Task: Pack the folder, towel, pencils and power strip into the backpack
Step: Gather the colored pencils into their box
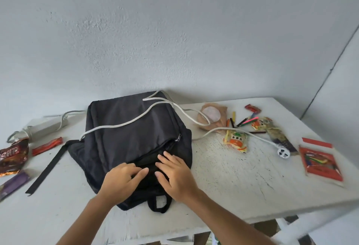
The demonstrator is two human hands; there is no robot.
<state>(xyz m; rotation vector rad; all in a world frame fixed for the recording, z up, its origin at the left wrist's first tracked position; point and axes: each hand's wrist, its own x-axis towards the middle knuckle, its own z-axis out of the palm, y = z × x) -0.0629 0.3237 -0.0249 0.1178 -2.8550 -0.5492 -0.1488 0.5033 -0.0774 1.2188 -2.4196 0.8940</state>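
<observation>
Backpack (136, 142) — black, lying flat at the middle of the white worktop (233, 176), its carry loop toward the near edge and one strap trailing off to the left. The zip along its right side is partly undone, showing a dark opening. Both hands rest on the fabric at that opening: the left hand (124, 178) lies with fingers extended and slightly bent, pressing the near flap; the right hand (174, 173) lies with fingers spread, tips at the edge of the gap. Neither hand pinches anything that can be made out.

The power strip (46, 126) sits at the far left, beside the backpack, and its white cable (136, 118) runs across the top of the bag to a round plug (283, 152) on the right. Loose pencils (246, 121) lie scattered at the far right, near a beige folded towel (211, 116). A red-and-clear folder (320, 163) lies at the right edge. Snack packets (236, 141) are strewn on both sides — dark and red wrappers on the left, yellow and orange ones on the right.
</observation>
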